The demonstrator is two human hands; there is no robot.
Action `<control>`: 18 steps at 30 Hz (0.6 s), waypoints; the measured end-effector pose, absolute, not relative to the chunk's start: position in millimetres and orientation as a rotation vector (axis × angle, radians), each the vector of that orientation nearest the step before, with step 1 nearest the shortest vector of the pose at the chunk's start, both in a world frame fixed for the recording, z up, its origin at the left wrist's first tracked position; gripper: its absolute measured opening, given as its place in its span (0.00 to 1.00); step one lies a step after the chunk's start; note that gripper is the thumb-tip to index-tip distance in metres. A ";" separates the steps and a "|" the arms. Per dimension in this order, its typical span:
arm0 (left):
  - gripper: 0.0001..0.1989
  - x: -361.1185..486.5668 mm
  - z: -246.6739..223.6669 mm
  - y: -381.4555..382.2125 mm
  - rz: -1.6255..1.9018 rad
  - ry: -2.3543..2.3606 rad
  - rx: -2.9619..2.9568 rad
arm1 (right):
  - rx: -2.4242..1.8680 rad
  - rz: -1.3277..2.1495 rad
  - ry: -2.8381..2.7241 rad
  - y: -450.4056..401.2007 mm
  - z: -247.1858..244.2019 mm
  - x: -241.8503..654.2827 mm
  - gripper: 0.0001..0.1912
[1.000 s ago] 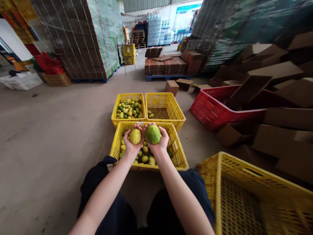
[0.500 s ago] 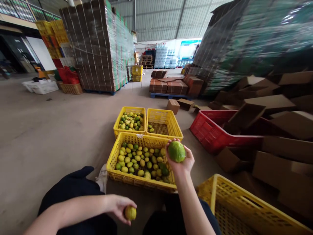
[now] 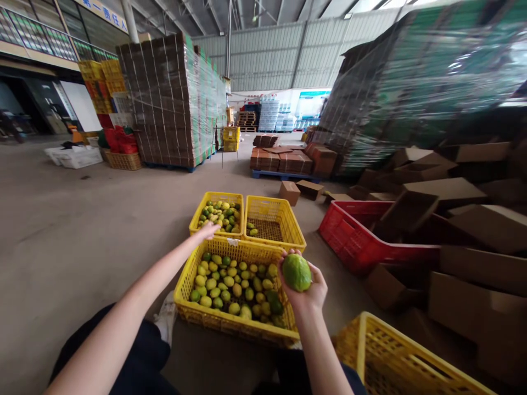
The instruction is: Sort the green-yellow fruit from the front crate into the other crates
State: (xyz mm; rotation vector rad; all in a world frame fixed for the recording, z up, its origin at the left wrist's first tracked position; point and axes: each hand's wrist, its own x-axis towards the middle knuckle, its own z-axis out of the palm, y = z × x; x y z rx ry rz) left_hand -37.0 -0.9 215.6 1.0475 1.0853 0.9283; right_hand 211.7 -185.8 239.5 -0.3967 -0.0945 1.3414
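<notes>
right hand (image 3: 309,293) cups green fruit (image 3: 296,272) (left hand (image 3: 209,230) near crate (image 3: 235,235)).

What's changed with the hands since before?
The left hand went from low down forward to the far left yellow crate; whether it let go of its yellow fruit is unclear. The right hand, after moving rightward, still holds the green fruit. The crates stayed put.

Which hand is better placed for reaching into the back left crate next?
Left, I'd judge. The left hand is out at the near edge of the back left crate; the right hand, farther from it, holds a green fruit.
</notes>
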 end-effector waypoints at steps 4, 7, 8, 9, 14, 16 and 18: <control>0.15 -59.6 163.3 -54.4 0.489 1.335 1.304 | -0.418 1.353 -0.073 -186.8 240.2 212.1 0.15; 0.14 -85.5 144.4 -91.7 0.223 1.351 1.468 | -0.470 1.365 -0.036 -186.2 239.8 208.1 0.16; 0.14 -94.4 142.9 -101.3 0.150 1.335 1.517 | -0.499 1.372 -0.042 -185.4 239.1 205.5 0.16; 0.14 -102.8 143.1 -109.4 0.087 1.316 1.566 | -0.536 1.382 -0.055 -184.4 237.9 202.0 0.16; 0.20 -130.3 148.8 -130.8 -0.128 1.289 1.824 | -0.788 1.554 -0.055 -182.8 215.2 171.6 0.12; 0.22 -134.8 148.6 -133.8 -0.191 1.315 1.931 | -0.952 1.671 -0.001 -187.9 192.3 155.0 0.08; 0.23 -137.9 148.0 -135.4 -0.245 1.335 2.025 | -1.187 1.762 0.098 -196.2 162.8 138.7 0.04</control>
